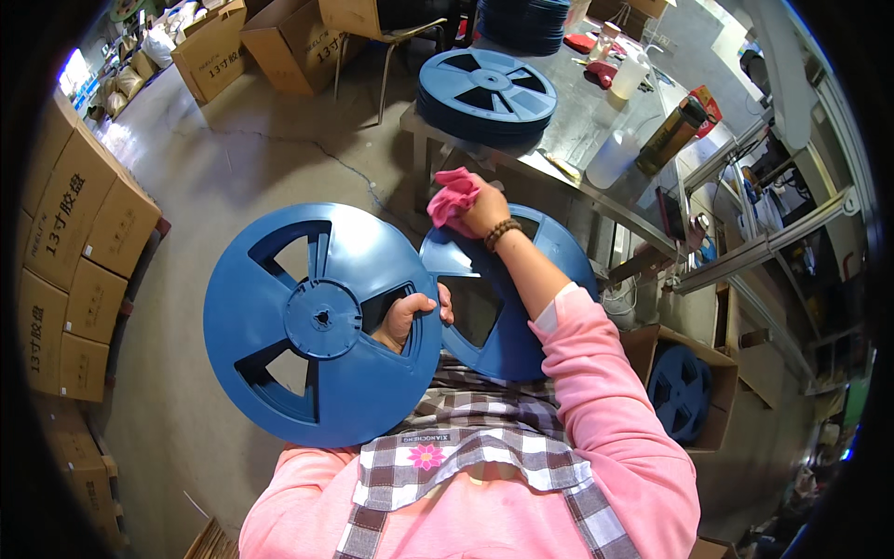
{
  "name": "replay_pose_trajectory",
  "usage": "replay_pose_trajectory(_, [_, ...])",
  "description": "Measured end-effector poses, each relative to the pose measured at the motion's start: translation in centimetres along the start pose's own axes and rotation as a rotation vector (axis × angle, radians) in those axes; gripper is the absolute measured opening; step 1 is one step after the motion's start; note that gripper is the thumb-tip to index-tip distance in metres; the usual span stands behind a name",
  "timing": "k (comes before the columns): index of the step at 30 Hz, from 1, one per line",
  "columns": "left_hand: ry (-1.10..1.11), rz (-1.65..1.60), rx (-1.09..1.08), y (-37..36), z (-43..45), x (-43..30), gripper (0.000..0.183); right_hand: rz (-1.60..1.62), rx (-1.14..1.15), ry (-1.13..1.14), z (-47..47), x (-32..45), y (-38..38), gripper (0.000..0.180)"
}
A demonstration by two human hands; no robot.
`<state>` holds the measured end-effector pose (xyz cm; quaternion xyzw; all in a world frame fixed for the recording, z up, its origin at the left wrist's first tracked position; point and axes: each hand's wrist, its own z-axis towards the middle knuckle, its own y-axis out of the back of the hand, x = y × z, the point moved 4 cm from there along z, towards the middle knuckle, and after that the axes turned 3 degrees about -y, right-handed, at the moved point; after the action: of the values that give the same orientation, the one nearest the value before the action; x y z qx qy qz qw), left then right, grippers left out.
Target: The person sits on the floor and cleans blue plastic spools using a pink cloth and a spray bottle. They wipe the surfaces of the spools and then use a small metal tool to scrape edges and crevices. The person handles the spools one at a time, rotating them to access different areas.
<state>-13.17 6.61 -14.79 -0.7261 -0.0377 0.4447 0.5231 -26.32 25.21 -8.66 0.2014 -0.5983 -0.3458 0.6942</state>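
Note:
My left hand (405, 321) grips the rim of a blue plastic reel (323, 335). Its thumb reaches through a window of the reel, and fingertips show past the edge. The round hub and open windows of this flange face up at me. A second blue plastic reel flange (559, 255) lies partly behind it on the right, close to my apron (482, 447). Over the far part of that flange, my right hand (485, 209) clutches a crumpled pink cloth (452, 195). Whether the cloth touches the flange I cannot tell.
A stack of blue reels (489, 98) stands on the metal table's corner, with another stack (522, 28) behind. Plastic bottles (613, 157) are near the table edge. An open carton (723, 412) at right holds reels. Cartons (77, 202) are piled left; a chair (380, 31) stands ahead.

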Motion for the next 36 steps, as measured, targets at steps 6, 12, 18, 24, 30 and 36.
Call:
replay_pose_trajectory(6, [0.132,-0.038,0.003,-0.3,-0.8,0.1,0.025,0.271,0.232,0.327,-12.3,-0.4,3.8,0.049])
replay_pose_trajectory(12, [0.170,-0.060,0.041,-1.5,-1.0,-0.1,0.026,0.202,0.332,0.483,-21.8,-1.5,9.3,0.025])
replay_pose_trajectory(18, [0.186,-0.042,0.137,-2.0,-0.9,-0.3,0.023,0.149,-0.001,0.395,-14.6,-0.6,5.0,0.051])
replay_pose_trajectory(24, [0.135,-0.016,0.096,-1.6,-1.1,-0.4,0.024,-0.120,-0.146,0.053,-3.7,-0.7,1.9,0.032])
replay_pose_trajectory(30, [0.169,-0.143,0.078,-2.6,-1.9,-0.8,0.036,-0.001,0.021,0.326,-9.7,2.7,1.9,0.039])
replay_pose_trajectory(36, [0.269,-0.108,0.029,-2.2,-2.4,-0.6,0.047,0.163,0.381,0.508,-14.1,0.5,5.8,0.043])
